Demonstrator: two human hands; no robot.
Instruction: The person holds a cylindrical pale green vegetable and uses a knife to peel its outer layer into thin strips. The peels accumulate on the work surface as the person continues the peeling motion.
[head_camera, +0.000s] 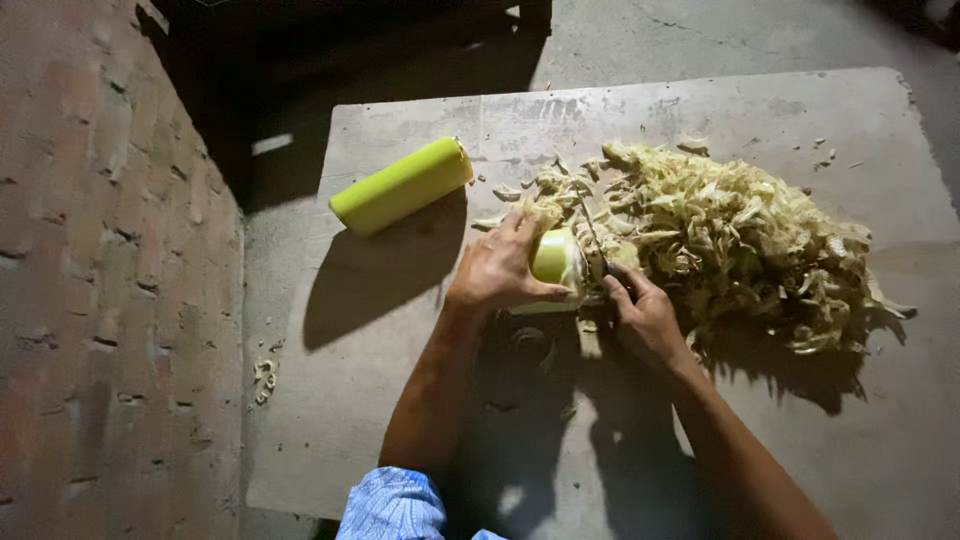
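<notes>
This looks like a rough yard or shed by a house, not a real kitchen. A red brick wall (100, 280) stands on the left. The floor (720, 35) is bare grey concrete, and a flat grey slab (400, 420) lies on it.

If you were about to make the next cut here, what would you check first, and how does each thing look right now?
1. Left hand steadies the pale green stalk piece: ok, palm and fingers rest on it.
2. Right hand grips the knife: ok, though the handle is hidden in the fist.
3. Left fingertips apart from the blade: cannot tell, they lie very close.
4. Room for new slices: not ok, the heap of shreds crowds the cutting spot.
5. Whole green stalk lying out of the way on the board: ok.
</notes>
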